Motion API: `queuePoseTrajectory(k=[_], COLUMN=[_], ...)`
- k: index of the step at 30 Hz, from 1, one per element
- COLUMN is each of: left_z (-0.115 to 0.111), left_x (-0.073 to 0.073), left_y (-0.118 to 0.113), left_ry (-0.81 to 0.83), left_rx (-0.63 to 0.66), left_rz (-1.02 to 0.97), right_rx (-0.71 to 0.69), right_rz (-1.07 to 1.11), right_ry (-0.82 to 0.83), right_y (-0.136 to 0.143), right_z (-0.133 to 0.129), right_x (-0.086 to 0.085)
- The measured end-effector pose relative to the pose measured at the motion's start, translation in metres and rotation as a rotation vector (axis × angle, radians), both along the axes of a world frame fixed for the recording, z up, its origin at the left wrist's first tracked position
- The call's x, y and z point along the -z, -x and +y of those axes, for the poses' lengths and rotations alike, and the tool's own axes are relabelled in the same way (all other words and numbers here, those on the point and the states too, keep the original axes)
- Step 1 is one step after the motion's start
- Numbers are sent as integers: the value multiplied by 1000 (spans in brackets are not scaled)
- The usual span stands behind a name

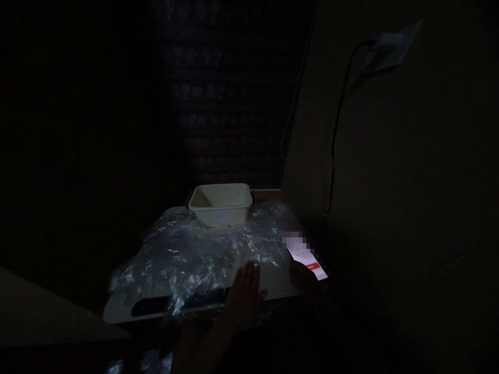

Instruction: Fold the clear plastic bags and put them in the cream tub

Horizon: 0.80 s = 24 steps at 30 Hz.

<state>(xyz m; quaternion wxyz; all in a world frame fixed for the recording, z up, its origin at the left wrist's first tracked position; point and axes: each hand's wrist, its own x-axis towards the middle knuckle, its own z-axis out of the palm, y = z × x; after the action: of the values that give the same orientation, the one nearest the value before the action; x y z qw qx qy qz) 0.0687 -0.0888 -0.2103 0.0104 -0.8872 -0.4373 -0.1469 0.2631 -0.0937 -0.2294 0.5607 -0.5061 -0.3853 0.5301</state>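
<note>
My left hand (244, 292) lies flat, palm down, at the front of a white board-like surface (278, 278), at the edge of crumpled clear plastic film (218, 249). Its fingers are stretched forward and the thumb is a little apart. At the right edge of that surface is a smartphone (310, 263) with its screen lit pink and a red button showing. My right hand (306, 278), very dark, overlaps the phone's lower left side. Its fingers hardly show, so I cannot tell whether it grips the phone or only touches it.
A cream plastic tub (221, 213) with dark side handles stands at the back on the film. A dark slot (152, 306) runs along the board's front. On the right wall, a black cord (334, 150) hangs from an outlet (392, 49). Dark blinds (234, 104) hang behind. The room is very dim.
</note>
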Motion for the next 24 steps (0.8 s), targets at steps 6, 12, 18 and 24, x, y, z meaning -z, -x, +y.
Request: queuePoseTrajectory(k=[6,12,18,24], left_z=[-4,-5,-8,-11], left_x=[8,-2,-10,-9], left_y=[4,0,-16,-27], left_ry=[-87,-57,34,121], left_rx=[-13,-35,49,92], left_rz=[114,99,72,44], right_rx=[74,86,60,98], right_rz=[142,-205,-473,-650], right_ry=[37,-67,-285,-391], right_y=[9,12,18,21], right_z=[12,21,30,29], right_x=[-19,-14,3,13])
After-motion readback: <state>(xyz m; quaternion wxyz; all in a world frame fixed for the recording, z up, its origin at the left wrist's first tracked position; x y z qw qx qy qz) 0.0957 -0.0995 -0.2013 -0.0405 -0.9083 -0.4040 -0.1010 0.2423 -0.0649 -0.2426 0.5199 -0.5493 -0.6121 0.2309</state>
